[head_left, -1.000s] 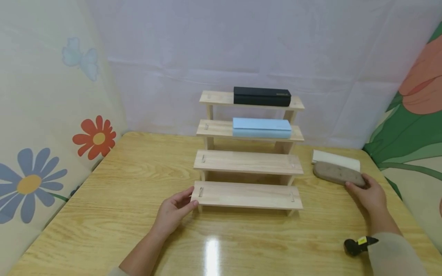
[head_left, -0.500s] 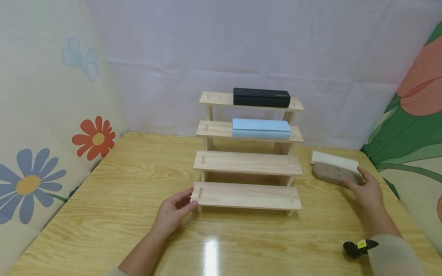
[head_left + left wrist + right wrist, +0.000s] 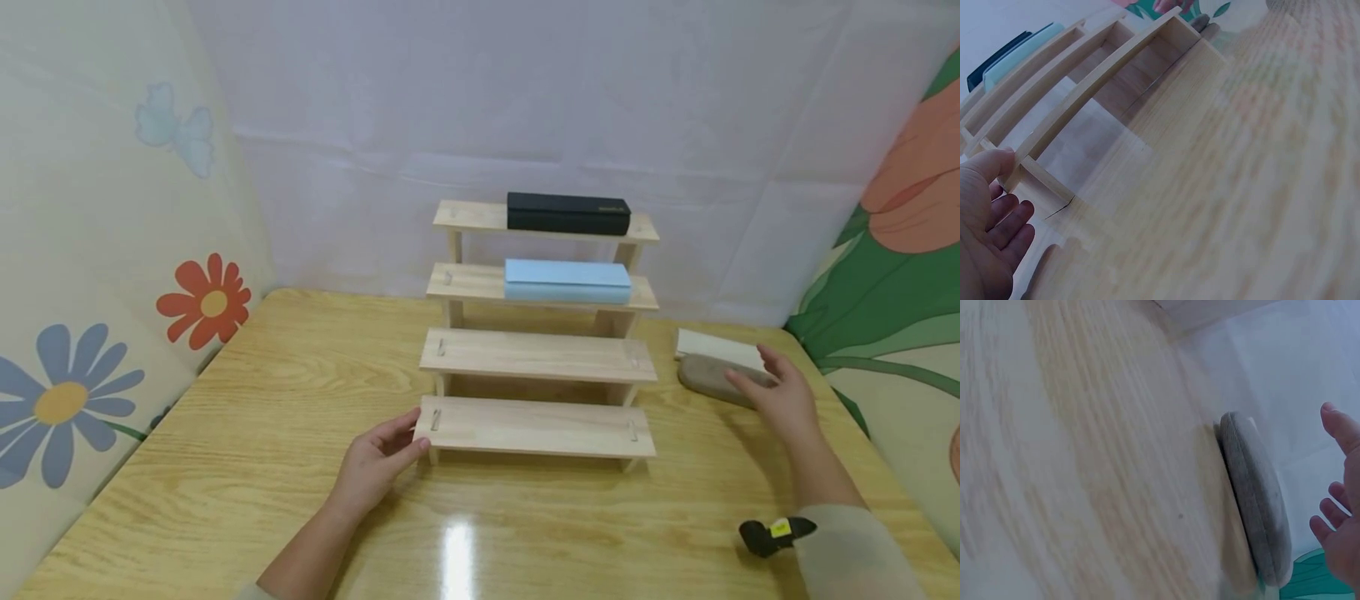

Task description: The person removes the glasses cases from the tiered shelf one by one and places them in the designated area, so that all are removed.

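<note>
My left hand (image 3: 372, 465) is at the left end of the stepped wooden display stand (image 3: 536, 427), its thumb and forefinger gripping the end of the lowest shelf. In the left wrist view that thumb lies on the shelf's edge, while the other fingers of the hand (image 3: 991, 231) hang free. To the right of the stand, my right hand (image 3: 783, 400) hovers over a grey-brown glasses case (image 3: 701, 377), fingers spread and holding nothing. The right wrist view shows a gap between this case (image 3: 1254, 494) and the hand (image 3: 1342, 512).
A white case (image 3: 716, 346) lies just behind the grey-brown one, partly covered. On the stand's top shelf sits a black case (image 3: 568, 214), with a light blue case (image 3: 567, 282) one shelf lower. A pale cloth (image 3: 375, 100) hangs behind the wood-grain table (image 3: 300, 375).
My right hand has let go of the right end of the grey-brown glasses case and lifted up and leftward over it. The left hand stays at the stand.
</note>
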`<state>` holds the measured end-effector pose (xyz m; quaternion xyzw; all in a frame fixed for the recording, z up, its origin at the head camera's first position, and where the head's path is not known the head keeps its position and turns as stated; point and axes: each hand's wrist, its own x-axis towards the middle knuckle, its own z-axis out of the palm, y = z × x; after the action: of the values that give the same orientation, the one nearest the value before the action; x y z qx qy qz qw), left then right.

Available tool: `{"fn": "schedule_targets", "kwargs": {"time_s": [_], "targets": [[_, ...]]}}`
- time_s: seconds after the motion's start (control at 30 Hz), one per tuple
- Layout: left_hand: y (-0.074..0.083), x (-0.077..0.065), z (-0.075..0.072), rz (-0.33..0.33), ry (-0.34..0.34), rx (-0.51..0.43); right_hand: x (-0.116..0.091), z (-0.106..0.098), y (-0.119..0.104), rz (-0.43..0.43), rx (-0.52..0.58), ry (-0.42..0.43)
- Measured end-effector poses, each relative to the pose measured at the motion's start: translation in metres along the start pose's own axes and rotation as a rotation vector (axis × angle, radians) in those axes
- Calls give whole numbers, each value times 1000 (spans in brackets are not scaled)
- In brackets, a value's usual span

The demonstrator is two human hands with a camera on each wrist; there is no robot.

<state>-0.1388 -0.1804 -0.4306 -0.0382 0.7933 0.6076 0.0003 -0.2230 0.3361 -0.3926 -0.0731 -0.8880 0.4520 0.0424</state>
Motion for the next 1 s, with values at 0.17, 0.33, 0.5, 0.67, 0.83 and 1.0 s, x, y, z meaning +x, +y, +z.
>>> {"fn": "schedule_targets", "kwargs": {"time_s": [0.17, 0.33, 0.5, 0.67, 0.83, 1.0], "targets": [[-1, 0, 0, 0, 2, 3, 0, 2, -11, -60, 13, 1], [-3, -1, -2, -7, -3, 9, 1, 6, -23, -129, 27, 11], [-3, -1, -2, -13, -8, 1, 3, 10, -37, -167, -5, 29], [-3, -2, -2, -14, -12, -1, 1, 14, -53, -224, -14, 9], [-2, -1, -1, -5, -8, -4, -1, 17, -71, -236, -3, -28], [-2, 1, 0, 6, -12, -7, 2, 19, -86, -228, -15, -62]]}}
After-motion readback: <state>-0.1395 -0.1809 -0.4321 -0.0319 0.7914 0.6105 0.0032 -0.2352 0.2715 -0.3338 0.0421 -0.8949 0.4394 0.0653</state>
